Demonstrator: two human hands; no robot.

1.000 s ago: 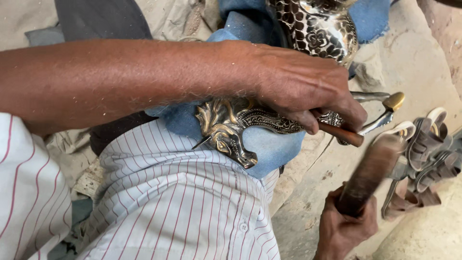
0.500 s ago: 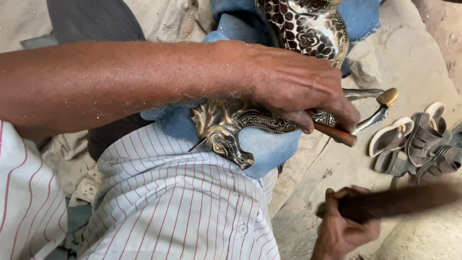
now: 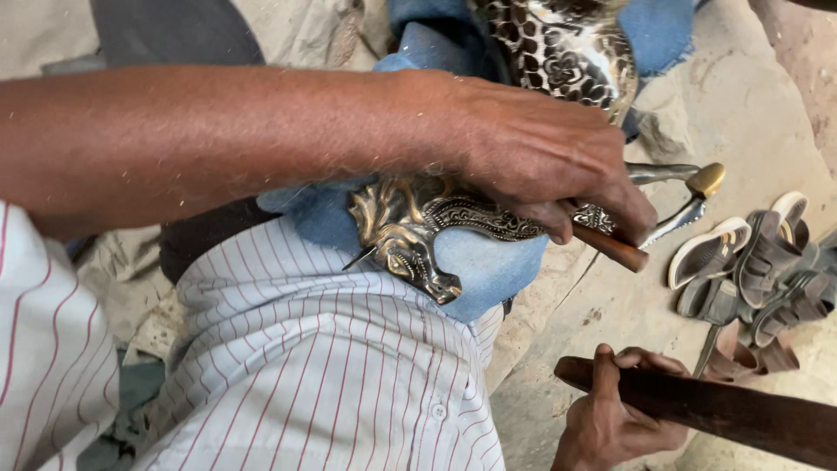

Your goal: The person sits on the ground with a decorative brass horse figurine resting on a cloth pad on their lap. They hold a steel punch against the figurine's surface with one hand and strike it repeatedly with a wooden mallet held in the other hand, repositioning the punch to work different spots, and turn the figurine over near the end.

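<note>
The person sits low over a stone floor (image 3: 610, 288), a knee in blue cloth (image 3: 488, 262) drawn up in front of a striped shirt (image 3: 331, 366). An ornate metal piece (image 3: 418, 227) with raised brass-and-dark patterning lies across that blue cloth, its pointed, animal-like end hanging toward the shirt.

The left hand (image 3: 540, 157) reaches over from the left edge of the view, forearm bare, and presses down on the metal piece. Its fingers are curled tight around a short chisel (image 3: 610, 249) with a reddish-brown shaft, whose end sticks out from under the fingertips toward the floor. The working tip is hidden beneath the hand.

The right hand (image 3: 610, 419) sits low, near the bottom edge, closed in a fist around the end of a dark wooden stick (image 3: 724, 414) that runs out level toward the bottom right corner. It is well apart from the chisel.

Just past the left hand's knuckles, a slim metal handle with a brass knob (image 3: 702, 180) juts out over the floor. Above the hand, at the top edge, stands a larger rounded metal vessel (image 3: 558, 52) covered in the same dense patterned work, resting against more blue cloth. On the floor at the right edge lie a few sandals (image 3: 750, 262), tumbled close together, touching one another.
</note>
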